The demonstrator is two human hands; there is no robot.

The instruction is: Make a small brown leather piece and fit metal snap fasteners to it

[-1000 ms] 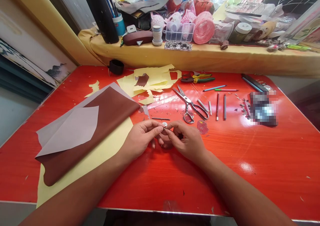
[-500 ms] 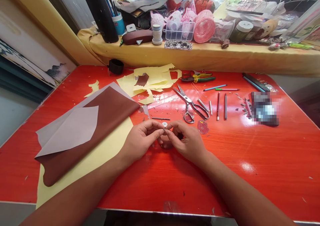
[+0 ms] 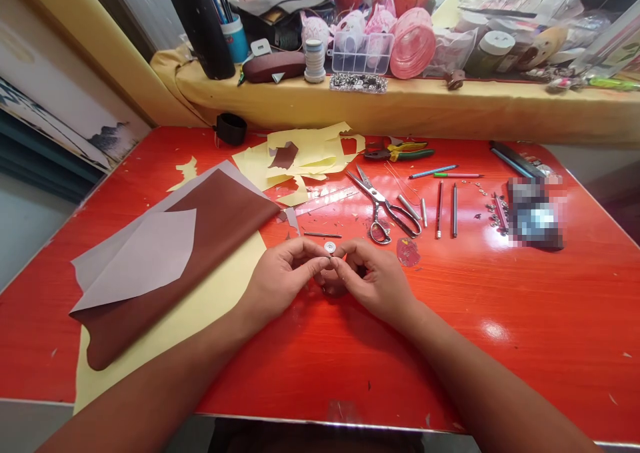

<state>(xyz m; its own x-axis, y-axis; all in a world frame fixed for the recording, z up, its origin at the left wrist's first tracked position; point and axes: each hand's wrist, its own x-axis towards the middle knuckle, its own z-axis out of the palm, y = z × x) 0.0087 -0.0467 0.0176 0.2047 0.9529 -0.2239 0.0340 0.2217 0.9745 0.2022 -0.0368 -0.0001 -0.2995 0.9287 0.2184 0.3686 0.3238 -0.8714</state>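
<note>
My left hand (image 3: 280, 273) and my right hand (image 3: 373, 269) meet fingertip to fingertip above the table. Thumb and forefinger of each are pinched on something tiny and dark, too small to name. Just beneath the fingers is a small brown leather-like piece (image 3: 334, 285), partly hidden by them. Beyond the fingertips lies a small round white disc (image 3: 330, 247) with a ring-like centre. A thin dark rod (image 3: 323, 235) lies past it. Metal scissors (image 3: 383, 206) rest on the table beyond my right hand, blades spread a little.
On the left, a folded brown leather-like sheet (image 3: 220, 239) lies over yellow paper (image 3: 235, 276). Yellow scraps (image 3: 320, 149), pliers (image 3: 400, 151), pencils (image 3: 440, 209) and small metal parts (image 3: 501, 213) lie farther back. A cloth-covered ledge (image 3: 280, 103) holds a clear compartment box (image 3: 361, 53).
The view has shifted very slightly. Both hands keep the same pinch, fingertips together, with hardly any visible movement.
</note>
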